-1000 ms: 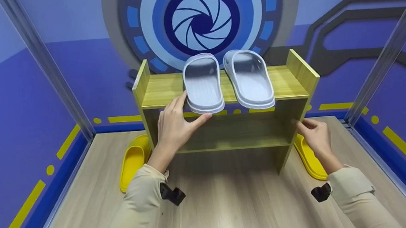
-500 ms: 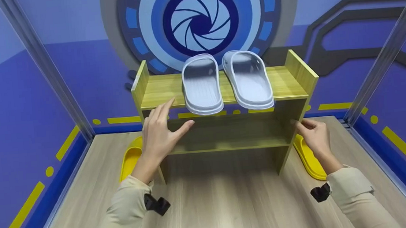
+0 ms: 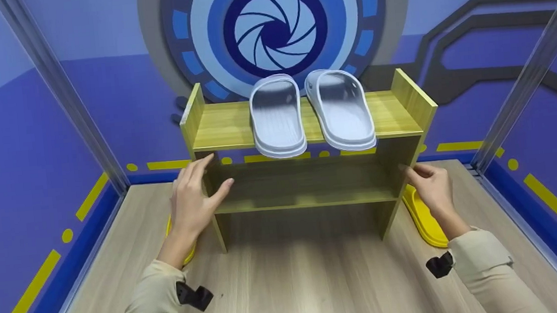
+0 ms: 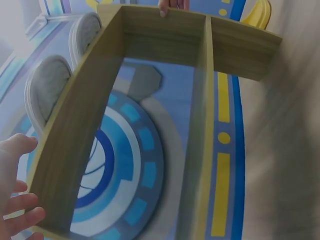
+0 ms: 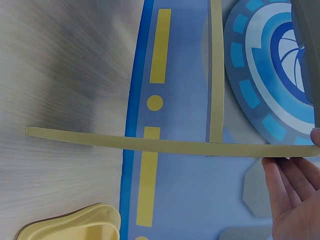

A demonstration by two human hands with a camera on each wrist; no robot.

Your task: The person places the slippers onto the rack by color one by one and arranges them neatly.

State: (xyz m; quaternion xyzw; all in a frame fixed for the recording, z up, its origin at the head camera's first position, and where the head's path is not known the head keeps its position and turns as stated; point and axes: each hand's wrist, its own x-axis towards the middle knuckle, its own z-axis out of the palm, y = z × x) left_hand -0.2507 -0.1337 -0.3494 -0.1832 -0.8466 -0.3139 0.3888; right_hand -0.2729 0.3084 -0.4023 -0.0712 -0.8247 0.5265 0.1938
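Two light grey clogs, the left one [image 3: 277,118] and the right one [image 3: 346,112], sit side by side on the top shelf of a small wooden shoe rack [image 3: 225,123], their ends jutting over its front edge. My left hand [image 3: 189,204] is beside the rack's left upright, fingers and thumb spread, holding nothing; whether the fingertips touch the wood I cannot tell. On the other side my right hand [image 3: 432,186] pinches the rack's right side panel [image 5: 165,145], thumb on one face and fingers on the other.
A yellow clog [image 3: 425,222] lies on the wooden floor right of the rack, partly behind my right hand. Another yellow clog [image 3: 190,255] at the left is mostly hidden by my left hand. Blue-purple walls enclose the back and sides.
My left hand has come away from the left grey clog and moved left and down to the rack's left side. The clogs and my right hand have stayed in place.
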